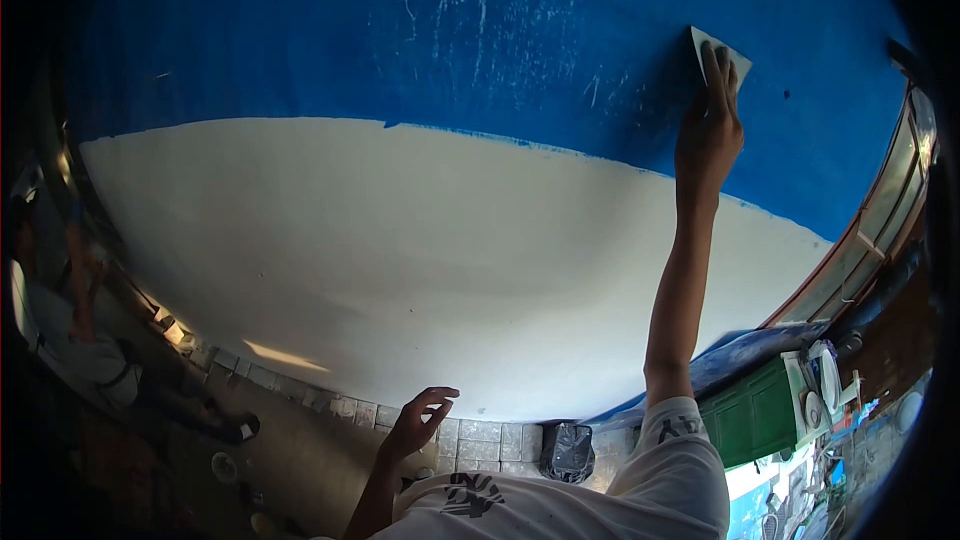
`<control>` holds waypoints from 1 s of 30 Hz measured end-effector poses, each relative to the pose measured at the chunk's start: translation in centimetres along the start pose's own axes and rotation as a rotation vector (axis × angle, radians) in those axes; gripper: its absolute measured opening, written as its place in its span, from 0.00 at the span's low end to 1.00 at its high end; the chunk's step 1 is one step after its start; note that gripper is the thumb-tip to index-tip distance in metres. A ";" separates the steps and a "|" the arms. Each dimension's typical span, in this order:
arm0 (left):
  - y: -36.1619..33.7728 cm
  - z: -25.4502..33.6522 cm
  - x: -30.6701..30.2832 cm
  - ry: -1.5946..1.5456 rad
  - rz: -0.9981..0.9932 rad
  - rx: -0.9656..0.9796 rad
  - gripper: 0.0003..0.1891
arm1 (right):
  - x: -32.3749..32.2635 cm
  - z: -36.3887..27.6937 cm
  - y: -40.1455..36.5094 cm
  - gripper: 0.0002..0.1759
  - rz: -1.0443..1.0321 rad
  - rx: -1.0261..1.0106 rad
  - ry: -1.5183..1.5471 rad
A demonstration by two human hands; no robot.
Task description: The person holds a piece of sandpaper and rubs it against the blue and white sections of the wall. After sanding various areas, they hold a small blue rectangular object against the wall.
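My right hand (712, 130) is stretched up to the blue upper part of the wall (300, 30). Under its fingers a pale, square-cornered sheet of sandpaper (740, 62) is pressed flat against the paint. Left of it, the blue surface carries whitish scratches and scuffed patches. Low in front of the wall's white lower part (400, 230), my left hand (418, 422) hangs with loosely bent fingers apart and nothing in them. It does not appear to touch the wall.
Another person (85, 340) stands at the far left. A black plastic bag (568, 452) sits on the paving at the wall's foot. To the right are a green cabinet (748, 418), cluttered items and a framed window (885, 200).
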State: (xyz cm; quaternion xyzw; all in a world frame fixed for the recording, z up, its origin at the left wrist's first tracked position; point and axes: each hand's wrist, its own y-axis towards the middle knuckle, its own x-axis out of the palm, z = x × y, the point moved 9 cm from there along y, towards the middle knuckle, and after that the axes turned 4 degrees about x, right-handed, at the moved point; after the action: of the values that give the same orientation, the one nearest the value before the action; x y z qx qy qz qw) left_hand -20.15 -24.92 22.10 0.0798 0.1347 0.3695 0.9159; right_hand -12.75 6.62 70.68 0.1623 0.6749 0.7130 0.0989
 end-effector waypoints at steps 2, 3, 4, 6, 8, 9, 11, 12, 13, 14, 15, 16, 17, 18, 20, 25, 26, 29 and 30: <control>-0.3 -0.5 -0.6 -0.007 -0.014 0.006 0.11 | 0.4 -0.5 -0.4 0.37 0.037 0.049 0.067; -0.4 -1.1 -1.0 -0.030 -0.022 -0.024 0.11 | 0.8 -2.5 -0.5 0.37 -0.019 -0.026 0.086; -0.5 -1.7 -1.2 -0.050 -0.037 -0.054 0.11 | 1.3 -4.7 -0.8 0.37 -0.068 -0.113 0.087; -0.6 -2.1 -1.5 -0.040 -0.082 -0.057 0.11 | 1.4 -6.4 -0.6 0.39 -0.049 -0.150 0.074; -0.9 -2.4 -2.1 -0.030 -0.120 -0.056 0.12 | 1.0 -4.5 -0.1 0.38 -0.024 -0.038 0.025; -1.0 -2.7 -2.6 -0.029 -0.119 -0.063 0.12 | 0.8 -3.2 0.0 0.38 0.004 0.065 0.019; -1.1 -3.4 -3.1 -0.032 -0.141 -0.065 0.12 | 1.6 -4.2 -0.8 0.37 0.020 0.034 0.010; -1.2 -3.8 -3.3 -0.044 -0.152 -0.076 0.11 | 1.8 -5.2 -1.2 0.36 0.028 0.008 0.026; -1.3 -4.1 -3.7 -0.052 -0.163 -0.090 0.11 | 1.9 -7.2 -1.4 0.36 -0.012 -0.068 0.034; -1.2 -4.2 -3.8 -0.047 -0.188 -0.087 0.11 | 2.2 -8.8 -1.4 0.36 -0.033 -0.145 0.041; -1.2 -4.1 -3.8 -0.039 -0.216 -0.078 0.11 | 2.0 -8.4 -1.3 0.35 -0.023 -0.159 0.028; -1.3 -4.0 -4.0 -0.032 -0.242 -0.071 0.11 | 1.9 -8.0 -1.2 0.35 -0.017 -0.174 0.017; -1.5 -3.9 -4.3 -0.027 -0.262 -0.074 0.11 | 1.5 -6.0 -0.9 0.35 0.004 -0.065 -0.011; -1.4 -3.5 -4.6 -0.013 -0.275 -0.060 0.11 | 0.9 -4.3 -0.4 0.35 0.029 0.037 -0.035; -1.0 -3.6 -4.6 -0.007 -0.292 -0.035 0.12 | 0.7 -3.6 -0.1 0.35 0.083 0.062 -0.109; 0.1 -5.4 -5.2 -0.057 -0.231 -0.074 0.11 | 3.9 -12.4 -0.3 0.37 -0.032 -0.254 0.058; 0.4 -5.3 -5.2 -0.048 -0.240 -0.072 0.11 | 3.7 -11.7 -0.3 0.37 -0.027 -0.246 0.049; 1.2 -3.6 -4.5 -0.028 -0.262 0.008 0.11 | 1.9 -6.8 -0.2 0.36 0.005 -0.044 0.033; 1.3 -3.4 -4.6 -0.035 -0.257 0.008 0.11 | 1.1 -4.8 -0.1 0.30 0.098 -0.003 -0.077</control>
State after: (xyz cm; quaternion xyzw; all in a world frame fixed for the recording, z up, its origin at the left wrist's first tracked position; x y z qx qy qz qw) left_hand -25.23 -27.04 20.04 0.0718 0.1291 0.2473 0.9576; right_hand -15.51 2.50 70.50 0.2221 0.6608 0.7113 0.0901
